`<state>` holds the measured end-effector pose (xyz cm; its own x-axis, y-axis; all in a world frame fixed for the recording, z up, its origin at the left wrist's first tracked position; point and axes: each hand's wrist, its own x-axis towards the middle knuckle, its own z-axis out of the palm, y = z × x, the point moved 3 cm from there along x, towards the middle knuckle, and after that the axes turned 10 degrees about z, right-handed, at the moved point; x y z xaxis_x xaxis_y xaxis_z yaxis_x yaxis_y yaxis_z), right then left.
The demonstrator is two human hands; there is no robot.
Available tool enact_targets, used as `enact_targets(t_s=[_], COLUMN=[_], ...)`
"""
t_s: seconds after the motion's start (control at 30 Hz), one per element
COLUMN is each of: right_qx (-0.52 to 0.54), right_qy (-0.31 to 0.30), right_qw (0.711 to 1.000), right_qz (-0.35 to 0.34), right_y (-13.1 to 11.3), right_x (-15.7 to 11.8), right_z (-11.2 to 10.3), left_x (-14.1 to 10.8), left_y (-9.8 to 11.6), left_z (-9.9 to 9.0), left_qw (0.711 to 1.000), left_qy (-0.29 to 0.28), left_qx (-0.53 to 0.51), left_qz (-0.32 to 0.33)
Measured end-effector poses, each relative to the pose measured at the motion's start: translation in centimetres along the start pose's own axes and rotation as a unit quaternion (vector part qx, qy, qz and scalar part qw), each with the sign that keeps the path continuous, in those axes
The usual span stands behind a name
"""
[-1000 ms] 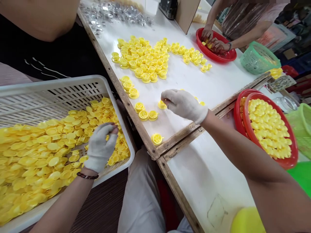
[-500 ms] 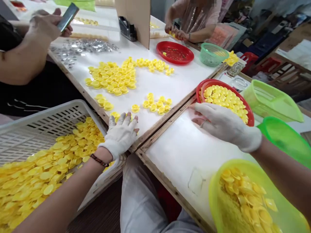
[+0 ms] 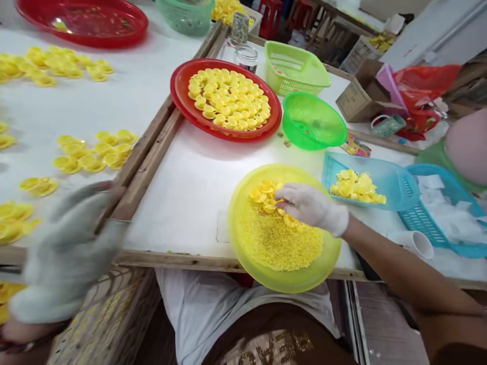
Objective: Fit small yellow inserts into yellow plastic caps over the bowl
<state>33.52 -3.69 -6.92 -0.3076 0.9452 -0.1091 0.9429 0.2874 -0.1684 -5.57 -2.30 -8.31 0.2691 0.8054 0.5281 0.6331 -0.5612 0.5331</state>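
Note:
My right hand [image 3: 310, 205], in a white glove, is over the yellow bowl [image 3: 238, 190]. Its fingers are bent together on small yellow plastic cup-shaped pieces [image 3: 262, 193] heaped at the bowl's far side; the fingertips are partly hidden. Fine yellow granules [image 3: 281, 248] fill the near part of the bowl. My left hand [image 3: 72, 248], gloved and blurred by motion, hovers by the wooden table edge with its thumb apart from the fingers. It seems to hold nothing. Several more yellow pieces [image 3: 93, 152] lie on the white table just beyond it.
A red tray [image 3: 177, 94] full of yellow pieces stands ahead. Beyond are a green bowl [image 3: 314, 121] and a light green basket [image 3: 300, 83]. Right of the yellow bowl lie a blue scoop [image 3: 395, 187] with yellow pieces and a white cup [image 3: 413, 243]. A wooden rail [image 3: 152, 157] divides the tables.
My view has turned right. My right hand has gone from beside the red tray into the yellow bowl. My left hand has lifted from the pieces on the left table.

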Motion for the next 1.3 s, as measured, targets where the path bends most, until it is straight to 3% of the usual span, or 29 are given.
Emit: enact_targets(t_s=[0.07, 0.17, 0.23, 0.3, 0.4, 0.5, 0.57, 0.63, 0.73, 0.83, 0.93, 1.0, 1.1, 1.2, 1.27, 1.3], right_qx=[-0.075, -0.132, -0.087, 0.029, 0.227, 0.329, 0.291, 0.181, 0.07, 0.025, 0.044, 0.137, 0.354, 0.584, 0.701, 0.742], right_qy=[-0.007, -0.024, -0.008, 0.027, 0.055, 0.049, 0.021, -0.016, -0.023, -0.027, -0.09, -0.143, -0.172, -0.162, -0.13, -0.103], right_qw=[0.997, 0.991, 0.996, 0.999, 0.971, 0.943, 0.956, 0.983, 0.996, 0.998, 0.994, 0.98, 0.917, 0.779, 0.678, 0.641], right_qz=[-0.002, -0.006, -0.012, -0.027, -0.053, -0.01, 0.009, -0.019, -0.056, -0.047, -0.039, -0.016, 0.061, 0.16, 0.178, 0.17], right_y=[-0.5, -0.7, -0.3, 0.3, 0.9, 0.7, -0.3, -1.9, -4.1, -5.0, -5.0, -4.5, -3.0, -1.1, -0.6, -0.5], right_x=[-0.3, -0.5, -1.1, -2.1, -3.9, -4.5, -4.2, -3.5, -2.8, -3.4, -4.9, -5.7, -5.9, -5.9, -5.8, -5.7], right_z=[2.0, 3.3, 2.8, 1.7, 0.5, 1.1, 2.3, 3.8, 5.5, 6.8, 7.2, 6.8, 5.3, 3.6, 2.1, 1.3], left_x=[1.8, 3.9, 4.8, 5.3, 5.4, 5.2, 5.0, 4.6, 4.0, 3.2, 2.2, 1.7, 1.4, 1.6, 1.7, 1.7], left_y=[5.6, 12.7, 15.6, 17.0, 17.2, 16.2, 15.7, 15.6, 15.9, 15.9, 15.9, 15.7, 15.1, 15.3, 16.0, 16.5], left_z=[3.1, 8.2, 11.0, 13.2, 15.0, 14.4, 13.0, 11.8, 11.1, 11.7, 12.7, 13.1, 13.4, 13.8, 14.4, 14.7], left_qw=[0.996, 0.974, 0.964, 0.96, 0.954, 0.969, 0.98, 0.981, 0.969, 0.948, 0.931, 0.932, 0.948, 0.967, 0.97, 0.968], left_qy=[-0.001, -0.082, -0.142, -0.196, -0.254, -0.203, -0.137, -0.095, -0.072, -0.083, -0.113, -0.117, -0.105, -0.119, -0.147, -0.161], left_qx=[0.008, -0.059, -0.075, -0.083, -0.115, -0.132, -0.144, -0.169, -0.232, -0.294, -0.327, -0.32, -0.282, -0.222, -0.195, -0.192], left_qz=[0.093, 0.204, 0.21, 0.18, 0.112, 0.043, 0.005, -0.022, -0.054, -0.094, -0.118, -0.123, -0.103, -0.04, 0.0, 0.011])
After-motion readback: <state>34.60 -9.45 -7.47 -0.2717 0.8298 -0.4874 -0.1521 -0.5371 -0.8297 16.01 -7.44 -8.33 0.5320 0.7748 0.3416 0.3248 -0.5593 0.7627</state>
